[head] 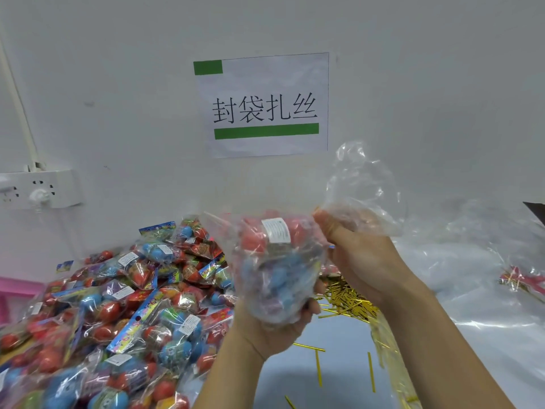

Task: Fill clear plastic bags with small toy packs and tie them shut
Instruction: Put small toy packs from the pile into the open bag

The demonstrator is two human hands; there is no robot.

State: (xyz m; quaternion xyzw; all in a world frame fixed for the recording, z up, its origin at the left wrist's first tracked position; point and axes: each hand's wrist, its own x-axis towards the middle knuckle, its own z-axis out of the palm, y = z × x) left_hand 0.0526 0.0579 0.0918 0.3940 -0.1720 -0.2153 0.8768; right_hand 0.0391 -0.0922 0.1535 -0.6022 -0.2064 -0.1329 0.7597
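Both hands hold one filled clear bag (pixel 277 267) up before the wall. From the head view, the left hand (pixel 274 329) cups its bulging bottom with fingers curled round it, while the right hand (pixel 362 255) pinches the gathered neck, loose plastic flaring above. Left of the grip lies a heap of toy packs (pixel 118 305); below and right, gold twist ties (pixel 351 302) scatter on the table (pixel 330 376).
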